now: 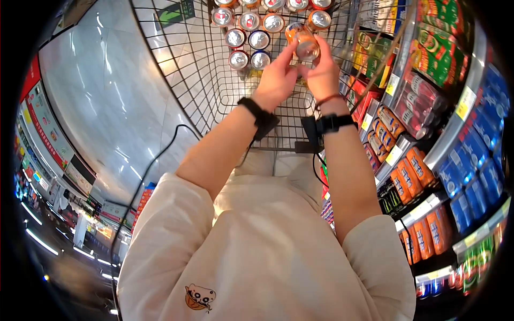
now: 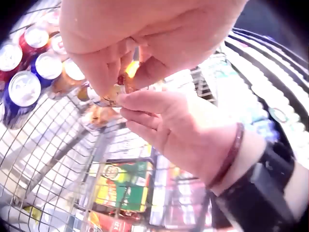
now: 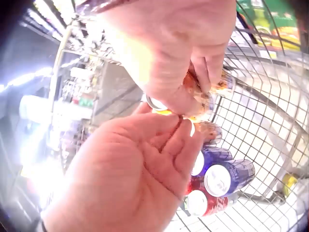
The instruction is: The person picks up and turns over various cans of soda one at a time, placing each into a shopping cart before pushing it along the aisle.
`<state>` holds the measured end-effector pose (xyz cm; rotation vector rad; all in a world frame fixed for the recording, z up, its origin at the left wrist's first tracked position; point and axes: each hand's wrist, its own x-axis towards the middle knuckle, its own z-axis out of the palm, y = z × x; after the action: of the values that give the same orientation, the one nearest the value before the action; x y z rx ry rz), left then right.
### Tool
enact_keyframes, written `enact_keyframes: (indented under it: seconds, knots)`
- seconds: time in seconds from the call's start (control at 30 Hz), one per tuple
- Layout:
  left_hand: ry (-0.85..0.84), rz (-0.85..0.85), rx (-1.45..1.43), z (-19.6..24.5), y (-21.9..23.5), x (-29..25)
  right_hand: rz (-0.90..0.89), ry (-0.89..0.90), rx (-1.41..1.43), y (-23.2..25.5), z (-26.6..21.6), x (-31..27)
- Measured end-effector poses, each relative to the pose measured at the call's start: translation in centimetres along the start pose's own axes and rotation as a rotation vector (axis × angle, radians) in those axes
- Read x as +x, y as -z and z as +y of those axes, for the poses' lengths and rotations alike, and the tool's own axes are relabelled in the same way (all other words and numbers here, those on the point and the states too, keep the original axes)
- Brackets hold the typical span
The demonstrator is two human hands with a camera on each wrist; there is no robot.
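Both hands meet over the wire shopping cart [image 1: 176, 69], around one orange drink can [image 1: 303, 41]. The can is tilted, its silver end facing me. My left hand [image 1: 276, 81] has its fingers at the can's left side, while my right hand [image 1: 325, 75] grips it from the right. In the left wrist view the fingers of the right hand [image 2: 169, 118] curl against the can, and much of it is hidden behind the hands. Beside them stand upright cans in rows, among them a blue can [image 1: 259, 40] and a red can [image 1: 238, 60].
Shelves on the right hold orange cans [image 1: 409, 179], blue cans [image 1: 471, 171] and green multipacks [image 1: 439, 51], close to the cart's side. On the left runs a pale tiled floor [image 1: 101, 80]. A black cable [image 1: 155, 158] trails past the left arm.
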<state>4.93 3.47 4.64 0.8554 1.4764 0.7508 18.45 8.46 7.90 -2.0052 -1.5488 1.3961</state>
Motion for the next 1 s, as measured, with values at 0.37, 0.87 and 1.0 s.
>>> enact_keyframes:
  seconds: [0.37,0.87,1.0]
  knots:
    - [-0.457,-0.209,0.077,21.0,5.0,-14.8,0.262,0.55,0.001,13.5,-13.4,-13.6]
    - [-0.995,-0.665,0.038,36.3,5.0,-27.6,0.193,0.551,0.83,23.6,-19.4,-35.5]
    - [-0.923,-0.858,-0.251,38.6,1.5,-33.2,0.1,0.434,0.988,25.7,-16.9,-40.5]
